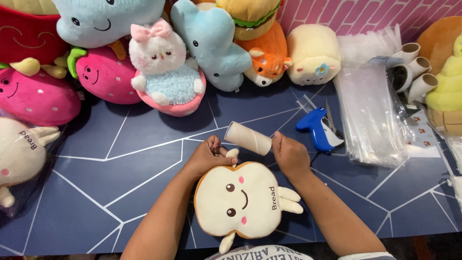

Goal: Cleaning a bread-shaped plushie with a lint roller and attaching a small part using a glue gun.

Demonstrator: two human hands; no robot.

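Observation:
A cream bread-slice plush toy [240, 200] with a smiling face lies on the dark blue table [106, 192] in front of me. My left hand [209, 156] grips the small arm at the toy's top edge. My right hand [288, 154] holds one end of a beige cardboard roll [248, 137], which lies tilted just above the toy between both hands.
A blue tagging gun [317, 129] lies right of my hands, next to a stack of clear plastic bags [368, 115] and several cardboard rolls [416, 67]. Plush toys [166, 72] line the back edge; another bread plush [19, 154] sits at the left.

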